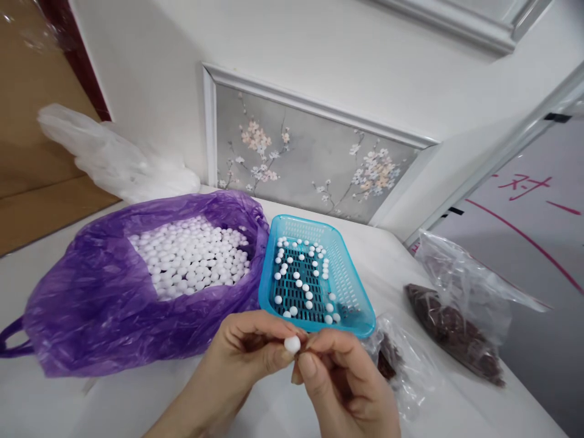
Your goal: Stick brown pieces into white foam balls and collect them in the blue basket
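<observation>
Between the thumb and index finger of my left hand (249,350) is a small white ball (292,345). My right hand (344,377) meets it at the fingertips, thumb and finger pinched together; whatever they grip is too small or hidden to make out. Just beyond both hands sits a blue plastic basket (353,277) with a slotted bottom, where many white balls like this one lie scattered. To its left, a purple plastic bag (104,304) lies spread wide around a large heap of white balls (196,255).
Right of the basket lie a clear bag of dark brown bits (456,334) and a smaller clear bag (406,371). Behind the purple bag is a translucent white bag (118,158). A framed floral panel (296,152) and a whiteboard (524,243) border the white table (137,401).
</observation>
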Available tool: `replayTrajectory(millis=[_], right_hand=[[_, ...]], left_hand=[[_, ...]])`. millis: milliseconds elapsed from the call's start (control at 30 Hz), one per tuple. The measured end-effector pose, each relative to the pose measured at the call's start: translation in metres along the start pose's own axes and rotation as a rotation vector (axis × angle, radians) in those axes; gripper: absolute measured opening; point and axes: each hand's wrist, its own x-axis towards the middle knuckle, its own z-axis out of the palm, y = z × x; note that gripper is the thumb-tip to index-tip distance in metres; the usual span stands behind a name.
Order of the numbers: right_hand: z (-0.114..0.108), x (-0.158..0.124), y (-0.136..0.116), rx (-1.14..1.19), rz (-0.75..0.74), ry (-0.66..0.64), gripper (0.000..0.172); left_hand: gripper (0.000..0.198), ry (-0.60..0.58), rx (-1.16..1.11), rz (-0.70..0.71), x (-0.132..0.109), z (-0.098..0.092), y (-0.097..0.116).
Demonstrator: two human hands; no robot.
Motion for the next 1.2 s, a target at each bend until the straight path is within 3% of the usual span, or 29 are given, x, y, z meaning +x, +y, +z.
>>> replayTrajectory(millis=[400, 833, 1200], right_hand=[[0.000, 0.005, -0.001, 0.174, 0.110, -0.062, 0.014], [0.001, 0.010, -0.001, 0.200, 0.189, -0.042, 0.022], [-0.003, 0.014, 0.005, 0.318, 0.199, -0.177, 0.018]], left_hand=[[0.017, -0.073, -0.057, 0.035, 0.000, -0.001, -0.003], [0.015, -0.049, -0.073, -0.014, -0.002, 0.000, -0.003], [0.007, -0.016, -0.047, -0.030, -0.002, 0.000, -0.003]])
